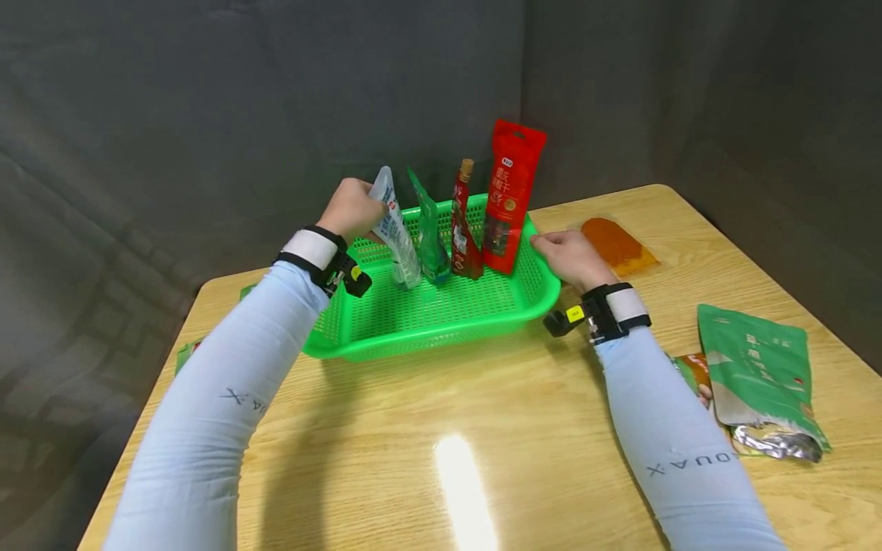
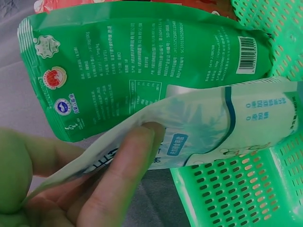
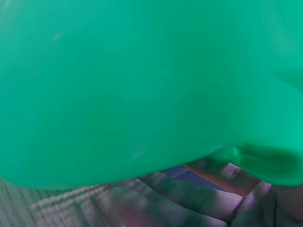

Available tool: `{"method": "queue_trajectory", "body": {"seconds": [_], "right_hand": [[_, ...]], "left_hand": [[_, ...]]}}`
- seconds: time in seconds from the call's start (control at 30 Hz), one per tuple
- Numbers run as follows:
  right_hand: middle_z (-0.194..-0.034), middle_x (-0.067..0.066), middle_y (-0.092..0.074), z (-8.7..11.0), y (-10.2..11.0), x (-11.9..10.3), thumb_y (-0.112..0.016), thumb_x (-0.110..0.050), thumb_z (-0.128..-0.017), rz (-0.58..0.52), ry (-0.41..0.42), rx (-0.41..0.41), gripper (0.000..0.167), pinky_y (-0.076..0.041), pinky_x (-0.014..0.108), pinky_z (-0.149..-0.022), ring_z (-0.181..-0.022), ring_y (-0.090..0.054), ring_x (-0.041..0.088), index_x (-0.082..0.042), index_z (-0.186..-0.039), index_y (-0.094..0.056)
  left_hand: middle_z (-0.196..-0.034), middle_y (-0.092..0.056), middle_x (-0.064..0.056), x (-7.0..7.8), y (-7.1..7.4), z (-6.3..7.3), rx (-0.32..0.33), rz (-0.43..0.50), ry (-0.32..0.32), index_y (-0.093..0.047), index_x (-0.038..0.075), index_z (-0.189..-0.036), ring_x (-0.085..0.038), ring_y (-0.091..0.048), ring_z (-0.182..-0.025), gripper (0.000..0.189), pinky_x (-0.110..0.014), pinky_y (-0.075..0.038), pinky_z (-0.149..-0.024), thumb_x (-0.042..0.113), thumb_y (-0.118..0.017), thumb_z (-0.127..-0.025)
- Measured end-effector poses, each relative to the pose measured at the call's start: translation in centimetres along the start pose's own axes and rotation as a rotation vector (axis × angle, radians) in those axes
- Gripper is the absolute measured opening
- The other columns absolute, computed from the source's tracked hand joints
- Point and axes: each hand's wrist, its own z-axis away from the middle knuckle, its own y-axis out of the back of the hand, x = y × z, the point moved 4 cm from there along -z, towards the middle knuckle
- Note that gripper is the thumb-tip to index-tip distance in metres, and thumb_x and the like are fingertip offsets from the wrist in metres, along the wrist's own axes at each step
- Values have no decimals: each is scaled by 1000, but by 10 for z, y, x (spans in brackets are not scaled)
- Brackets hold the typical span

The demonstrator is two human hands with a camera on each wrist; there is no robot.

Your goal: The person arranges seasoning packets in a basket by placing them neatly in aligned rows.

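Observation:
My left hand (image 1: 353, 210) pinches the top of a pale white-and-blue pouch (image 1: 400, 241), which stands tilted inside a green plastic basket (image 1: 434, 337). In the left wrist view the thumb lies across the face of the white pouch (image 2: 199, 127). Right beside it stands a green pouch (image 1: 430, 233), its printed back and barcode facing that camera. My right hand (image 1: 573, 258) grips the basket's right rim, with fingers (image 3: 189, 194) beneath the edge in the right wrist view. Further right in the basket stand a dark red bottle-shaped pack (image 1: 463, 229) and a tall red bag (image 1: 510, 195).
On the right of the wooden table (image 1: 386, 451) lie an orange-red powder packet (image 1: 613, 243) and a large green pouch (image 1: 761, 367), partly over a smaller colourful packet (image 1: 694, 371). Green packets show behind the left sleeve. A dark curtain (image 1: 276, 92) hangs behind the table.

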Motion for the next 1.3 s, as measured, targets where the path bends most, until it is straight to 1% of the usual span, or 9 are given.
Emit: {"method": "queue_trajectory", "body": {"seconds": [0.2, 0.4, 0.63, 0.77, 0.9, 0.97, 1.03, 1.17, 1.3], "right_hand": [[-104, 16, -62, -3, -2, 1, -43, -40, -105, 6, 1, 1, 58, -53, 28, -63, -68, -62, 12, 4, -143, -49], [-104, 16, -62, -5, -2, 2, -43, -41, -104, 20, 5, 4, 58, -53, 28, -63, -68, -62, 12, 3, -143, -49], [-105, 17, -63, -8, -3, 1, -43, -41, -105, 35, 18, -2, 59, -52, 28, -64, -69, -62, 12, 3, -143, -49], [-110, 18, -61, -8, -4, 1, -43, -41, -105, 31, 18, -9, 59, -52, 27, -66, -73, -61, 12, 4, -144, -48], [-111, 19, -60, -10, -5, 2, -43, -40, -105, 17, 9, -10, 59, -52, 27, -66, -73, -61, 13, 4, -144, -48], [-110, 18, -60, -11, -4, 3, -43, -40, -105, 13, 12, -10, 59, -52, 27, -66, -72, -61, 12, 4, -143, -49], [-108, 18, -60, -13, -2, 3, -43, -40, -104, 18, 18, -8, 59, -52, 27, -66, -70, -61, 12, 4, -143, -49], [-107, 18, -61, -13, 2, 4, -43, -42, -104, 39, 27, 0, 60, -52, 27, -65, -69, -61, 12, 3, -143, -49], [-112, 18, -59, -13, 5, 5, -42, -44, -104, 52, 26, -2, 62, -51, 27, -68, -72, -60, 11, 4, -145, -47]], "left_hand": [[-123, -58, -29, 2, 0, 2, -38, -6, 29, -48, -8, -140, -40, -65, -104, 43, -40, -59, -71, 9, -52, -100], [-127, -55, -29, 5, 2, 5, -94, 11, 61, -43, -8, -143, -39, -65, -104, 47, -44, -57, -80, 12, -51, -102], [-123, -58, -27, 5, 6, 8, -153, -12, 88, -48, -7, -138, -35, -70, -93, 46, -38, -58, -74, 21, -52, -102], [-124, -58, -25, 4, 11, 11, -172, -39, 87, -47, -3, -141, -29, -72, -86, 53, -38, -58, -76, 33, -52, -103], [-133, -54, -21, 1, 20, 16, -169, -68, 61, -42, 2, -148, -29, -71, -89, 64, -37, -58, -76, 46, -48, -102], [-136, -52, -20, 0, 25, 19, -155, -64, 52, -39, 3, -151, -31, -70, -93, 68, -37, -58, -75, 49, -46, -102], [-138, -52, -20, -1, 32, 23, -138, -61, 46, -34, 4, -153, -31, -70, -93, 71, -37, -58, -76, 51, -45, -102], [-134, -55, -21, -6, 45, 32, -107, -29, 37, -29, 4, -155, -27, -71, -85, 74, -38, -58, -77, 51, -46, -101], [-130, -57, -19, -17, 57, 41, -72, -27, 29, -30, 5, -155, -21, -71, -78, 76, -37, -58, -76, 53, -47, -100]]}}
